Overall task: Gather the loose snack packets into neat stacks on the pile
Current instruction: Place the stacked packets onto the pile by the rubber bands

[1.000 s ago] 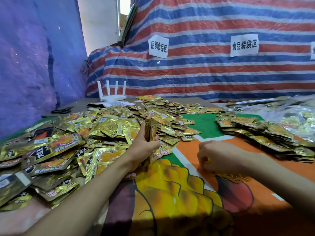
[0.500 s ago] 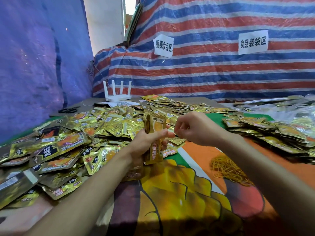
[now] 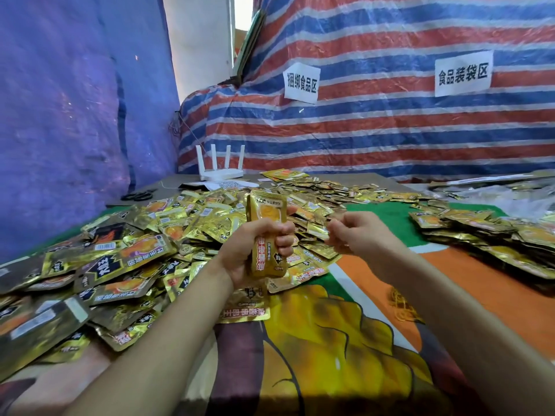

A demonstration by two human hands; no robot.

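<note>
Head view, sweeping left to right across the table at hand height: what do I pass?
loose packet pile → left hand, gripping an upright packet bundle → right hand, fingers curled → rubber bands on the cloth → stacked packets

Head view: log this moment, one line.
left hand: grips packet stack upright | right hand: curled, contents unclear | loose packets: heaped left

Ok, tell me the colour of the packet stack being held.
Packet stack: gold with orange; head view.
</note>
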